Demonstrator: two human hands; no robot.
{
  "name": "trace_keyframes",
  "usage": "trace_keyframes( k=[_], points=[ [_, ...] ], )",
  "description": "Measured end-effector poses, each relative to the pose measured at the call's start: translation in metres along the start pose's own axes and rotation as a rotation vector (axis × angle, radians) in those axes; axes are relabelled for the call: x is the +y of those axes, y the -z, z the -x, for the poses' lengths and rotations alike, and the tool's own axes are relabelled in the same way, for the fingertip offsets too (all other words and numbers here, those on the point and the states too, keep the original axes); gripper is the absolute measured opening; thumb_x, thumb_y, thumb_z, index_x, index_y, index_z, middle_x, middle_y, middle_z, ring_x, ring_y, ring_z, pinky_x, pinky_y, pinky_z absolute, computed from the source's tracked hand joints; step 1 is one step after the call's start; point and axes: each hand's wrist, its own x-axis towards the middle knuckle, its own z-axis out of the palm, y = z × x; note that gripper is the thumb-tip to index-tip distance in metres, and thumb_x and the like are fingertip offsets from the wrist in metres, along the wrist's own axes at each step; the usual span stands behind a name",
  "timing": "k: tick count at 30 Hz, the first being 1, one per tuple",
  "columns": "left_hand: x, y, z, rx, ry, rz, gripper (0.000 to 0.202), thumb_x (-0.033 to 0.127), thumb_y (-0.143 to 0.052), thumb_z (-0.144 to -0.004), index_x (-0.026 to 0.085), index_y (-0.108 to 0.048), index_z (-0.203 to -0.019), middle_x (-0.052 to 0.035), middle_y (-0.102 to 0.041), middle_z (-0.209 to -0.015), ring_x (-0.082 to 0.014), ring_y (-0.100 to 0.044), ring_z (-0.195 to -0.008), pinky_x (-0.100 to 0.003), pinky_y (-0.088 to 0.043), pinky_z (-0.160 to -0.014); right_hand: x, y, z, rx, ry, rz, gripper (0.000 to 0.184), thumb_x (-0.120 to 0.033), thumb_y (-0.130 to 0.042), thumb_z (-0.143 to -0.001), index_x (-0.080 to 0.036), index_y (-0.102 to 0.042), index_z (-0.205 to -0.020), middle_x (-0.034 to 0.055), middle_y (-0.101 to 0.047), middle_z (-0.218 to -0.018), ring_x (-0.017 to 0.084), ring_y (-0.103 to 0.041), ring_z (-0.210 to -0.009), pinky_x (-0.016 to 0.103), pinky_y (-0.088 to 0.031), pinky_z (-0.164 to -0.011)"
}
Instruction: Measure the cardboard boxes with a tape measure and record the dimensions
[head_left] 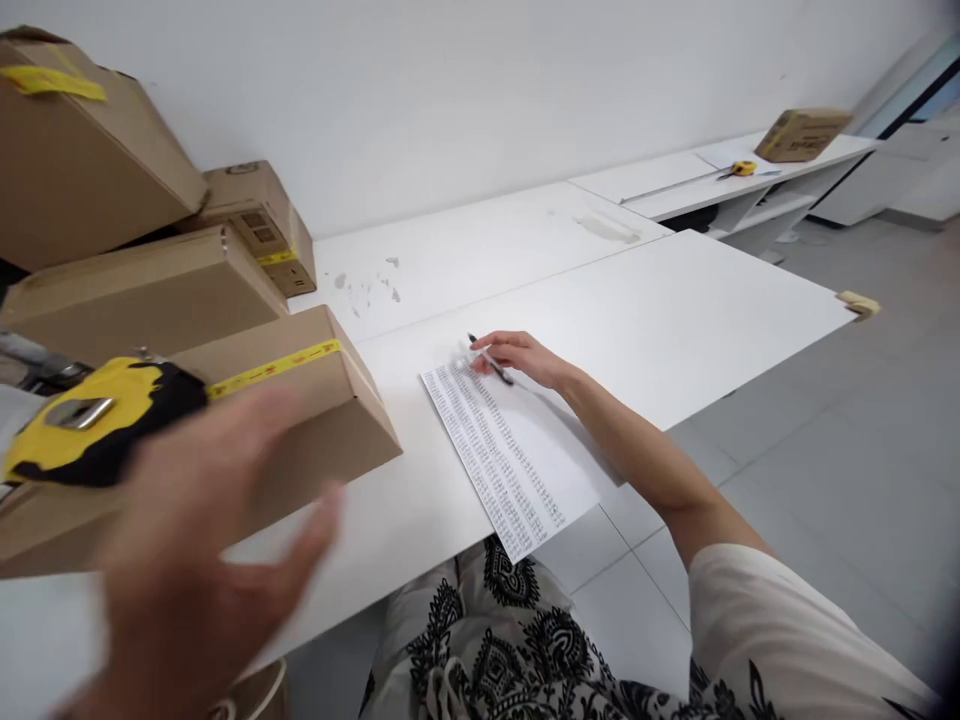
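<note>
My right hand (517, 357) rests on the white table (675, 310) and pinches a black pen (491, 362) over the top of a printed sheet (502, 455) filled with small rows of text. My left hand (195, 560) hovers close to the camera, blurred, with its fingers spread and nothing in it. It is just in front of a long cardboard box (300, 420). A yellow and black tape measure (90, 420) lies on that box, its yellow tape (274, 368) drawn out along the box's top edge.
More cardboard boxes (97, 170) are stacked at the left against the white wall. A further table at the back right carries another box (802, 133) and a small yellow tape measure (742, 168). Grey tiled floor lies to the right.
</note>
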Motion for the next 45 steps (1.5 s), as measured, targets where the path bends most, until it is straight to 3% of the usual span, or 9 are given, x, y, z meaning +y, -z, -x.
trace_keyframes(
  k=[3, 7, 11, 16, 20, 26, 32, 39, 45],
  points=[
    [0.037, -0.076, 0.022, -0.209, -0.411, 0.097, 0.059, 0.024, -0.063, -0.085, 0.021, -0.048, -0.142, -0.0123, -0.063, -0.132, -0.0303, -0.056, -0.126, -0.049, -0.047, -0.108, -0.003, 0.004, 0.001, 0.05, 0.046, -0.245, 0.038, -0.038, -0.076, -0.075, -0.018, -0.066, -0.106, 0.0087, -0.076, -0.1, 0.019, -0.069, -0.094, 0.037, -0.052, -0.088],
    [0.044, -0.17, 0.022, -0.41, -0.397, 0.009, 0.05, 0.025, -0.057, -0.092, 0.002, -0.049, -0.136, -0.0247, -0.058, -0.139, -0.0366, -0.05, -0.134, -0.052, -0.044, -0.111, 0.007, 0.001, 0.003, 0.216, 0.07, -0.203, 0.041, -0.057, -0.076, -0.075, -0.02, -0.061, -0.085, 0.0012, -0.069, -0.072, 0.015, -0.064, -0.073, 0.033, -0.052, -0.078],
    [0.034, -0.217, 0.011, -0.573, -0.299, -0.136, 0.062, 0.035, -0.06, -0.093, -0.005, -0.047, -0.139, -0.0305, -0.048, -0.149, -0.0418, -0.041, -0.141, -0.056, -0.034, -0.118, 0.021, -0.002, 0.002, 0.292, 0.003, -0.245, 0.054, -0.076, -0.055, -0.082, -0.022, -0.058, -0.08, -0.0023, -0.058, -0.059, 0.015, -0.058, -0.061, 0.032, -0.049, -0.07],
    [0.034, -0.227, 0.003, -0.573, -0.272, -0.154, 0.058, 0.041, -0.058, -0.094, -0.002, -0.052, -0.133, -0.0302, -0.049, -0.147, -0.0408, -0.048, -0.134, -0.053, -0.04, -0.111, 0.028, -0.006, 0.003, 0.205, -0.04, -0.222, 0.047, -0.062, -0.072, -0.079, -0.021, -0.065, -0.101, 0.0043, -0.071, -0.091, 0.018, -0.063, -0.09, 0.034, -0.049, -0.085],
    [0.034, -0.228, 0.0, -0.544, -0.273, -0.153, 0.05, 0.042, -0.058, -0.094, 0.004, -0.055, -0.126, -0.0285, -0.048, -0.148, -0.0397, -0.047, -0.134, -0.053, -0.04, -0.108, 0.031, -0.01, 0.005, 0.311, -0.004, -0.054, 0.041, -0.059, -0.07, -0.082, -0.021, -0.056, -0.074, -0.0031, -0.055, -0.067, 0.012, -0.05, -0.065, 0.03, -0.043, -0.066],
    [0.034, -0.229, 0.0, -0.584, -0.256, -0.155, 0.058, 0.044, -0.056, -0.095, 0.002, -0.05, -0.135, -0.0304, -0.044, -0.15, -0.0408, -0.043, -0.138, -0.053, -0.034, -0.113, 0.029, -0.012, 0.008, 0.268, -0.01, -0.027, 0.04, -0.06, -0.063, -0.087, -0.022, -0.06, -0.098, 0.0004, -0.064, -0.079, 0.016, -0.058, -0.077, 0.032, -0.045, -0.074],
    [0.034, -0.23, 0.002, -0.58, -0.278, -0.196, 0.061, 0.047, -0.052, -0.097, 0.002, -0.05, -0.138, -0.0292, -0.044, -0.151, -0.0407, -0.043, -0.139, -0.054, -0.033, -0.113, 0.034, -0.012, 0.009, 0.305, 0.034, 0.134, 0.033, -0.05, -0.064, -0.088, -0.022, -0.051, -0.078, -0.005, -0.047, -0.067, 0.012, -0.042, -0.062, 0.029, -0.035, -0.06],
    [0.033, -0.231, 0.003, -0.58, -0.276, -0.197, 0.062, 0.048, -0.052, -0.097, 0.003, -0.05, -0.139, -0.0294, -0.045, -0.151, -0.0408, -0.043, -0.138, -0.053, -0.032, -0.113, 0.037, -0.015, 0.01, 0.271, 0.012, 0.009, 0.033, -0.047, -0.072, -0.082, -0.024, -0.049, -0.086, -0.0022, -0.061, -0.071, 0.016, -0.057, -0.065, 0.032, -0.044, -0.063],
    [0.031, -0.233, 0.005, -0.552, -0.284, -0.19, 0.06, 0.048, -0.051, -0.096, 0.006, -0.049, -0.138, -0.0266, -0.046, -0.151, -0.0389, -0.043, -0.138, -0.053, -0.033, -0.112, 0.034, -0.017, 0.011, 0.387, 0.018, 0.243, 0.028, -0.035, -0.065, -0.084, -0.025, -0.042, -0.07, -0.0063, -0.038, -0.056, 0.012, -0.036, -0.053, 0.029, -0.031, -0.052]
  ],
)
